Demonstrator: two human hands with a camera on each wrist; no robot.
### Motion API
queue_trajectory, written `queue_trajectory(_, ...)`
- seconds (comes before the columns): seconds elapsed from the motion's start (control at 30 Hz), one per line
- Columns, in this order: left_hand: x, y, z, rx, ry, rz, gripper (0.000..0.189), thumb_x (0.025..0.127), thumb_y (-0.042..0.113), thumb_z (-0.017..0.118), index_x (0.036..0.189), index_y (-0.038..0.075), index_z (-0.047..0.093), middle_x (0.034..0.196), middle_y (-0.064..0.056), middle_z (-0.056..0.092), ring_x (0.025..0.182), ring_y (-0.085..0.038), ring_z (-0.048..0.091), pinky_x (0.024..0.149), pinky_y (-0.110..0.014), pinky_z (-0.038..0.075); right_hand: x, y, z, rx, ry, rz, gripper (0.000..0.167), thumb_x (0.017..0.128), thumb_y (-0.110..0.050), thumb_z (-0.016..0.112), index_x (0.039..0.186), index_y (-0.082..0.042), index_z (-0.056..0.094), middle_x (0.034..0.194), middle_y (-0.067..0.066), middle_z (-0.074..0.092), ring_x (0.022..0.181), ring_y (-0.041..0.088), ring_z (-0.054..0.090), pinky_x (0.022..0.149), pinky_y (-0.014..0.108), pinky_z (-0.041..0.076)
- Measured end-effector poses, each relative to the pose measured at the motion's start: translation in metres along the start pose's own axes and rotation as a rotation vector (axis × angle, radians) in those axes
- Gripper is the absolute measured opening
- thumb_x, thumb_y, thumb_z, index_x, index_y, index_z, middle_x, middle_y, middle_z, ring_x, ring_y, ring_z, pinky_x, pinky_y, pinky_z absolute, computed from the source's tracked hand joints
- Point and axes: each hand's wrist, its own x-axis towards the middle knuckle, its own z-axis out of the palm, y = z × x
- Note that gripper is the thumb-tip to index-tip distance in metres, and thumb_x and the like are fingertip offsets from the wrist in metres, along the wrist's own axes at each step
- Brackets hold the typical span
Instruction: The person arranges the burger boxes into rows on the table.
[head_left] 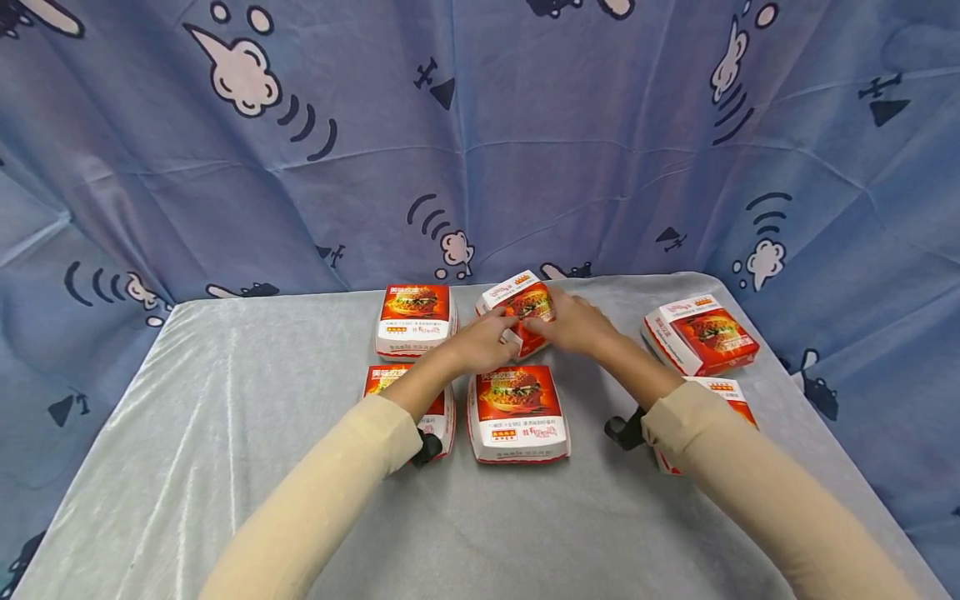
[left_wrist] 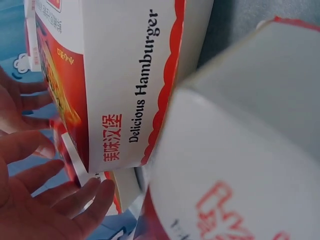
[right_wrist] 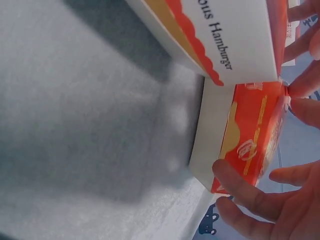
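A red and white hamburger box sits at the back middle of the table, turned at an angle to the boxes around it. My left hand is at its front-left corner, thumb and fingers pinching the edge. From the right, my right hand holds it, thumb over the printed top. In the right wrist view a fingertip of that hand presses the red side of the same box. Just in front lies another hamburger box; its "Delicious Hamburger" side fills much of the left wrist view.
Back left stands a hamburger box, and in front of it another, partly under my left forearm. Two more boxes lie to the right, one further back, one partly behind my right sleeve. A blue curtain hangs behind the grey-covered table.
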Motion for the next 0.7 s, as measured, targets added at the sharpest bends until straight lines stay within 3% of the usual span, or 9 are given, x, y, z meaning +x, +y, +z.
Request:
queue_trajectory(0.33, -0.0004, -0.0003, 0.0002, -0.019, 0.006, 0.019, 0.049, 0.099, 0.01, 0.049, 0.147, -0.002, 0.045, 0.158, -0.018, 0.033, 0.146, -0.031, 0.029, 0.119, -0.041, 0.024, 0.0049, 0.0034, 0.0027, 0.043, -0.028, -0.007, 0.075, 0.094, -0.042, 0.064, 0.145, 0.005, 0.035, 0.123, 0.024, 0.057, 0.106, 0.037, 0.056, 0.091, 0.052, 0.047)
queue_trajectory(0.5, 0.0012, -0.001, -0.0003, -0.035, 0.051, 0.05, 0.048, 0.098, 0.009, 0.05, 0.144, -0.003, 0.048, 0.151, -0.017, 0.043, 0.142, -0.029, 0.037, 0.117, -0.04, 0.028, 0.0065, 0.0043, 0.001, 0.021, -0.042, -0.042, 0.074, 0.095, -0.04, 0.064, 0.147, 0.005, 0.036, 0.123, 0.024, 0.056, 0.104, 0.034, 0.056, 0.089, 0.051, 0.047)
queue_trajectory(0.6, 0.0011, -0.0015, -0.0022, -0.056, 0.096, 0.035, 0.051, 0.097, 0.009, 0.051, 0.147, -0.002, 0.044, 0.153, -0.02, 0.039, 0.143, -0.03, 0.034, 0.117, -0.04, 0.027, 0.0072, 0.0048, -0.0008, 0.014, -0.057, -0.068, 0.074, 0.095, -0.036, 0.064, 0.149, 0.006, 0.034, 0.124, 0.025, 0.056, 0.104, 0.034, 0.055, 0.089, 0.051, 0.047)
queue_trajectory(0.7, 0.0002, -0.0025, -0.0041, -0.076, 0.118, -0.021, 0.058, 0.098, 0.013, 0.052, 0.153, 0.004, 0.038, 0.16, -0.021, 0.025, 0.147, -0.032, 0.025, 0.118, -0.044, 0.023, 0.0087, 0.0054, -0.0019, 0.005, -0.072, -0.081, 0.074, 0.095, -0.033, 0.063, 0.149, 0.007, 0.033, 0.126, 0.026, 0.054, 0.105, 0.034, 0.054, 0.09, 0.05, 0.047)
